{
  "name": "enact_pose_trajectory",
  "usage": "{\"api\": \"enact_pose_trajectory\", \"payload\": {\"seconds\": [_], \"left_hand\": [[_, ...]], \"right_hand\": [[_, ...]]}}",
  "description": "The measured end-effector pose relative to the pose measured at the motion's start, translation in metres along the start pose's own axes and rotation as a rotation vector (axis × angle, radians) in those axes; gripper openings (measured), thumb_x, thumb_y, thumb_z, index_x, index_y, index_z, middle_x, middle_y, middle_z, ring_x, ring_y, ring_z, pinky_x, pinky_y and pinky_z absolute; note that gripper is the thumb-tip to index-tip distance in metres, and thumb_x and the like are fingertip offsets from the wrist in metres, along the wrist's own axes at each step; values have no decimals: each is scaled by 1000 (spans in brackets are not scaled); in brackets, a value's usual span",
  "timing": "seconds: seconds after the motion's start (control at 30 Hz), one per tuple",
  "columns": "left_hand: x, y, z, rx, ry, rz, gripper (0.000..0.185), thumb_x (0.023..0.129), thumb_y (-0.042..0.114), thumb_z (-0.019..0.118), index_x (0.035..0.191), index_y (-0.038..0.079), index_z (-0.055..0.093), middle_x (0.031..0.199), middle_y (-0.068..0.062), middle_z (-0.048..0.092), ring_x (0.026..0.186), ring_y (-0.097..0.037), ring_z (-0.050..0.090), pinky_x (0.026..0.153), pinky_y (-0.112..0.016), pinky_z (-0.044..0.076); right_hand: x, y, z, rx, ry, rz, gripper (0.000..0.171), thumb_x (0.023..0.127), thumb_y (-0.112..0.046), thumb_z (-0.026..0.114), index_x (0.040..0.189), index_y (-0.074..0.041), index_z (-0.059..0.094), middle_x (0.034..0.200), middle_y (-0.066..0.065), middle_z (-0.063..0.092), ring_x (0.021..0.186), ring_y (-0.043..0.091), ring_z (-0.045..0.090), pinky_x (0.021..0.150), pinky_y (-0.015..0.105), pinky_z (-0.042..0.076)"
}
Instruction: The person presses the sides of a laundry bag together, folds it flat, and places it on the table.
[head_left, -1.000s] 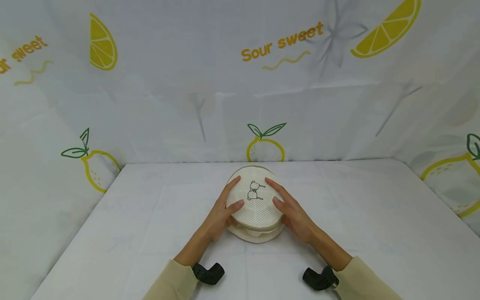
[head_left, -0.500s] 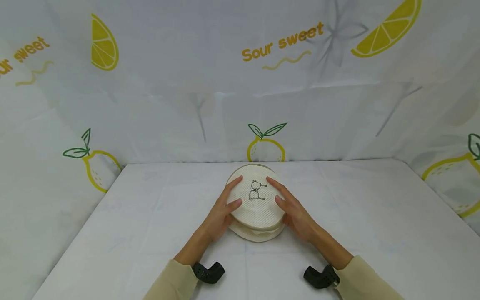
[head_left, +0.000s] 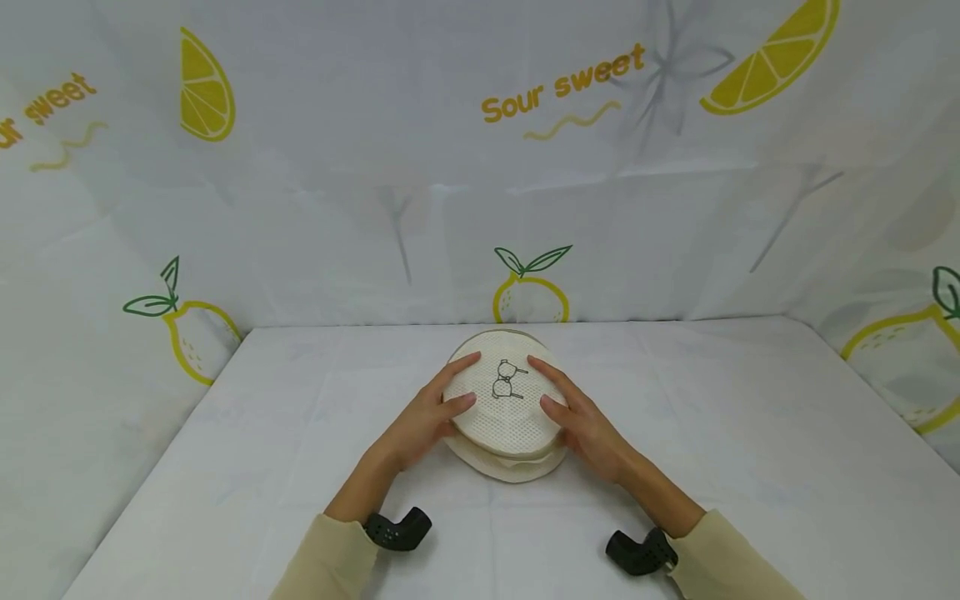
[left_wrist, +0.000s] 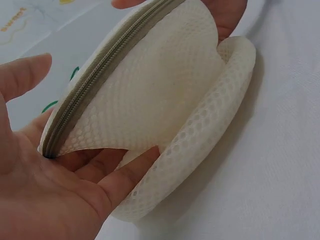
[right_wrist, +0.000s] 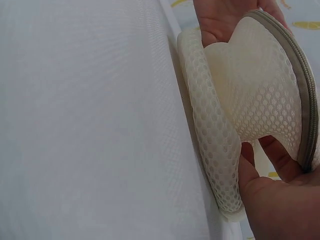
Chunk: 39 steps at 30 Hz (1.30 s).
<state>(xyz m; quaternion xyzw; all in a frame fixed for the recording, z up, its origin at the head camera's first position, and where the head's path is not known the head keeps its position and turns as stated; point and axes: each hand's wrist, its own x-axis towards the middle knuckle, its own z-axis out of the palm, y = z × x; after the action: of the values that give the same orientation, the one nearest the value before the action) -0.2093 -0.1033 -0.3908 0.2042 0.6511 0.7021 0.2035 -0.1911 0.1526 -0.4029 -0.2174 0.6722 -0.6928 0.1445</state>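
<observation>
A round cream mesh laundry bag (head_left: 506,429) stands on the white-covered table between my two hands. Its upper panel carries a small dark line drawing (head_left: 506,379). My left hand (head_left: 420,421) grips the bag's left side, index finger and thumb over the top panel, other fingers tucked into the fold below. On the opposite side my right hand (head_left: 588,425) holds it the same way. A beige zipper (left_wrist: 100,72) runs round the upper rim in the left wrist view. Between the upper panel and the padded lower rim (right_wrist: 210,125) the mesh side wall sags inward.
White cloth covers the table (head_left: 300,433) on both sides of the bag. Behind it rises a white curtain (head_left: 337,208) printed with lemons and lettering. A black wrist device (head_left: 401,531) sits at the left cuff, and another black device (head_left: 641,552) at the right.
My left hand and forearm have shifted slightly left, and the bag's left edge has moved out with them. The right hand stays nearly where it was.
</observation>
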Motion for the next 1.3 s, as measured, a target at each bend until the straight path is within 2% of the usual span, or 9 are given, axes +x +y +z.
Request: {"api": "enact_pose_trajectory", "payload": {"seconds": [0.23,0.4,0.47,0.67,0.8,0.93,1.03,1.13,1.3], "left_hand": [[-4,6,-9,82,28,-31,56,97,21,58,148,26,35,150,-9,28,113,-27,54,88,-44,50],[-6,8,-12,192,40,-35,65,92,18,66,148,26,36,133,-17,46,97,-25,61,78,-37,53],[-6,8,-13,224,46,-39,67,89,16,69,147,26,37,130,-16,48,94,-25,60,75,-35,53],[-8,11,-12,387,106,-46,71,84,22,76,145,28,42,129,-9,48,100,-24,52,77,-35,49],[-10,13,-10,505,120,-33,72,81,27,78,144,29,43,113,-8,55,99,-22,50,78,-35,43],[-11,13,-10,577,100,-21,72,81,29,78,144,30,42,96,-8,54,88,-20,50,71,-33,43],[-11,14,-10,621,88,-15,73,80,28,79,143,33,43,90,-7,51,82,-20,48,65,-29,42],[-11,14,-12,641,74,-7,73,80,28,79,142,34,42,89,-7,49,81,-20,47,63,-28,40],[-14,16,-15,682,51,-7,73,81,28,78,144,32,41,97,-7,46,92,-25,43,71,-32,40]], "right_hand": [[-1,-3,-1,-176,39,14,53,102,-27,45,151,-34,25,156,-1,10,124,34,39,89,44,45],[-3,-8,-2,-401,82,4,55,100,-33,51,149,-39,28,156,-3,17,139,26,22,105,55,27],[-4,-11,-3,-479,91,3,57,98,-36,54,148,-41,28,155,-5,21,142,23,18,108,57,20],[-7,-18,-5,-606,80,30,62,94,-44,59,147,-44,27,151,-2,30,123,23,46,96,46,42],[-7,-22,-5,-689,92,7,64,92,-45,61,148,-39,31,146,4,34,114,22,49,88,40,46],[-8,-23,-5,-794,127,-15,63,91,-46,62,147,-34,37,134,14,34,112,28,45,86,45,45],[-7,-21,-4,-848,151,-32,62,91,-46,62,146,-33,37,138,18,27,120,32,37,88,54,42],[-6,-17,-3,-866,166,-60,65,91,-44,64,148,-33,34,148,16,16,132,36,25,93,61,38],[-4,-11,0,-872,139,-123,75,89,-42,66,151,-29,26,157,10,6,141,38,11,102,64,28]]}}
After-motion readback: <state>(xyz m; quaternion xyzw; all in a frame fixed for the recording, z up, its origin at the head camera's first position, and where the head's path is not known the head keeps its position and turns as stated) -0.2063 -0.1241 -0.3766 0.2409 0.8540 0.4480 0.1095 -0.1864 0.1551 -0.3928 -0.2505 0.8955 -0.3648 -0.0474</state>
